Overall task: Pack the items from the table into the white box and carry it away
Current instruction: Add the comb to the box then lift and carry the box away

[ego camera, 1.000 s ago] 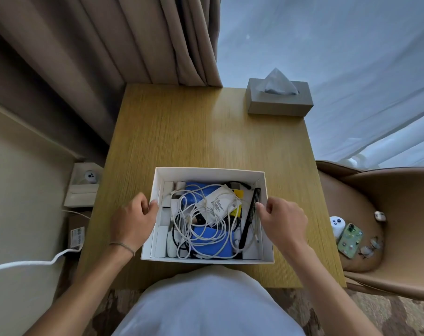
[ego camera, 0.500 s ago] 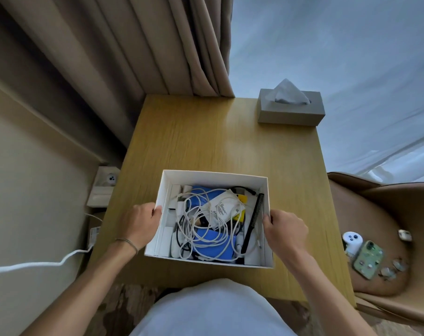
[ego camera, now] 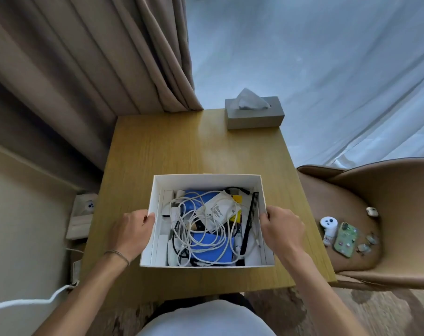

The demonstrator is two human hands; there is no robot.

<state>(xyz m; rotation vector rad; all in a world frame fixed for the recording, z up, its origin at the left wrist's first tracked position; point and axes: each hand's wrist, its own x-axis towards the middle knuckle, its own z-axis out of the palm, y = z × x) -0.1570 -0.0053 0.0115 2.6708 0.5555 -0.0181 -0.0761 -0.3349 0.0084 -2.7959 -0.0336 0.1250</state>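
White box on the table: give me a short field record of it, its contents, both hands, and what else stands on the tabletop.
container: white box, open-topped, on the wooden table
contents: tangled white cable, black comb, white charger, blue items beneath
left hand: left hand grips the box's left wall
right hand: right hand grips the box's right wall
also on table: grey tissue box, far right corner
packing: no loose items visible on the table

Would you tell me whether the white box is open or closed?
Open: the white box has no lid; tangled cables show inside.
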